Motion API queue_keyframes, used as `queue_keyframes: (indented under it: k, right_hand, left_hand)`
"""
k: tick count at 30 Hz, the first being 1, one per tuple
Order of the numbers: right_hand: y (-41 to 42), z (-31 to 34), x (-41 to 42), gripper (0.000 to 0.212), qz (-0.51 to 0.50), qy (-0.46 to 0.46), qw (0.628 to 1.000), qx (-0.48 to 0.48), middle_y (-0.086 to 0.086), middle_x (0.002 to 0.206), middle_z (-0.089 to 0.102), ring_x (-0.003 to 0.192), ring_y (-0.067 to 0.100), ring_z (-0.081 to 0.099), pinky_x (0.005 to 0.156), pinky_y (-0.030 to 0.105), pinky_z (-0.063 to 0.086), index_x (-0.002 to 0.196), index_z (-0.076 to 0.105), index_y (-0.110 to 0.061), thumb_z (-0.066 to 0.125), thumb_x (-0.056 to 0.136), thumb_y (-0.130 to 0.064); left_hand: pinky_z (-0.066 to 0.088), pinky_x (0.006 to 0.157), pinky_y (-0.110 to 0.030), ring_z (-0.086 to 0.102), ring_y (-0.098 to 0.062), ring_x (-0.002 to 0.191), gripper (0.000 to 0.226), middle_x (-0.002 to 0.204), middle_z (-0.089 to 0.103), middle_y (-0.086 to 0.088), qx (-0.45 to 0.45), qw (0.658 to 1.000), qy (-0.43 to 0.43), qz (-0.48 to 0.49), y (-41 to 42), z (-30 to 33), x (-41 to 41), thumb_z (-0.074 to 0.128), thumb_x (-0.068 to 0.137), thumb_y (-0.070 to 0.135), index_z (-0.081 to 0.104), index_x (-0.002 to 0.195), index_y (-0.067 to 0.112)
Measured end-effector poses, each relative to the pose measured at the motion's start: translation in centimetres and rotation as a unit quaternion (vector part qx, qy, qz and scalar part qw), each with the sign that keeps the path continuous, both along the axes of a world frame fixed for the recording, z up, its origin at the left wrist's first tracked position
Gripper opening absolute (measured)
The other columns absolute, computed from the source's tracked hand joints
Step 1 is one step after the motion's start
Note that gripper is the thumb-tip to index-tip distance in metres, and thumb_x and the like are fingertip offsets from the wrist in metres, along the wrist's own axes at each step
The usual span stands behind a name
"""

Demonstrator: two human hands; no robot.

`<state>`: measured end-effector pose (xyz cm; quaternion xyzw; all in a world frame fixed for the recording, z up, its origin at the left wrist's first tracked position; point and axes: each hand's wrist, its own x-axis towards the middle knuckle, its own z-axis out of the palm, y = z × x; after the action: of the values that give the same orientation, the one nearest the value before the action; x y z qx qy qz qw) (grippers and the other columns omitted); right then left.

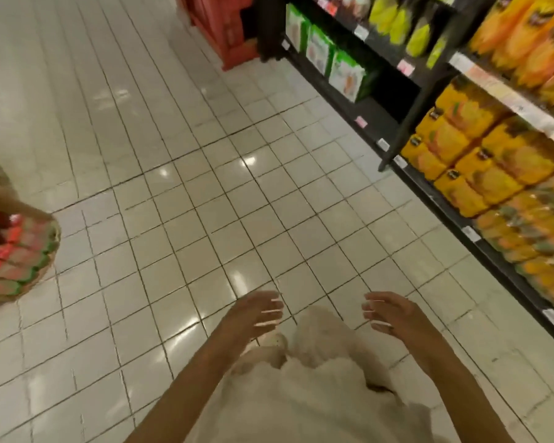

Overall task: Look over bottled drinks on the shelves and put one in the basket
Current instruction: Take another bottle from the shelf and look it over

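Pale floor tiles (160,193) fill the head view, the only one; they form a shop aisle, and the picture is blurred. Dark shelves (406,91) run along the right side from near to far. Orange bottles (474,161), the task's goods, stand in shrink-wrapped packs on the lower right tiers, labels toward the aisle so that they can be read in passing. Yellow-green bottles (394,19) occupy an upper tier farther off. Green cartons (339,63) sit on the bottom tier beyond them. A woven display (16,247) of red and green packs stands at the left edge. No basket is in view.

The left hand (253,316) and right hand (387,314) hang low and near, well apart from the shelves, fingers spread and relaxed, holding nothing. Both are free, presumably for a reach to the right; selection is judged not yet begun.
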<state>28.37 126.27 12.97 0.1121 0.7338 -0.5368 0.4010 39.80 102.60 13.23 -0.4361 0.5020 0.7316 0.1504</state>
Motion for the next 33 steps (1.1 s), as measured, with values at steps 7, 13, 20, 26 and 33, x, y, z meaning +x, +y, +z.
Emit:
queue_keyframes:
  k: [7,13,20,26,33]
  right_hand:
    - [-8.8,-2.8,-16.8,0.018,-0.092,-0.016,0.995,-0.015,0.013,0.1,0.069,0.09,0.024,0.066,0.073,0.027,0.051,0.103,0.065,-0.009,0.048,0.098,-0.005]
    - [-18.6,-2.9,-35.1,0.017,-0.077,0.025,0.996,-0.036,0.011,0.099,0.07,0.091,0.019,0.067,0.073,0.024,0.052,0.108,0.065,-0.007,0.054,0.095,-0.006]
    - [-29.1,-0.2,-53.5,0.016,0.013,0.03,0.996,-0.078,0.012,0.102,0.07,0.089,0.017,0.069,0.075,0.021,0.055,0.106,0.065,-0.011,0.052,0.097,-0.009]
    - [-36.0,-0.6,-68.5,0.015,0.028,0.097,0.991,-0.091,0.0,0.103,0.07,0.099,0.017,0.067,0.082,0.024,0.051,0.106,0.067,-0.022,0.058,0.094,-0.024]
    - [-42.0,4.3,-84.5,0.03,-0.024,0.29,0.956,-0.043,-0.022,0.118,0.064,0.114,-0.003,0.056,0.097,0.021,0.045,0.112,0.061,-0.042,0.068,0.087,-0.028]
  left_hand:
    - [0.052,0.085,-0.031,0.067,-0.017,0.093,0.02,0.103,0.072,-0.005,0.023,0.994,0.026,-0.107,-7.3,-1.3,-20.8,0.05,0.097,0.02,0.064,0.109,0.012]
    - [0.052,0.087,-0.034,0.067,-0.022,0.102,0.023,0.109,0.072,-0.011,0.033,0.999,-0.008,0.016,-16.6,-2.2,-34.6,0.047,0.098,0.016,0.067,0.107,0.009]
    - [0.05,0.091,-0.039,0.066,-0.025,0.099,0.024,0.103,0.072,-0.011,0.0,0.996,-0.021,0.084,-28.1,-0.7,-49.7,0.044,0.099,0.013,0.067,0.103,0.008]
    - [0.05,0.086,-0.034,0.064,-0.02,0.094,0.024,0.099,0.07,-0.007,-0.046,0.999,0.021,-0.005,-36.9,0.4,-70.0,0.042,0.099,0.009,0.065,0.104,0.011]
    - [0.049,0.089,-0.032,0.064,-0.017,0.1,0.016,0.103,0.069,-0.002,-0.095,0.964,0.152,-0.196,-41.4,6.5,-96.4,0.054,0.096,0.013,0.064,0.109,0.015]
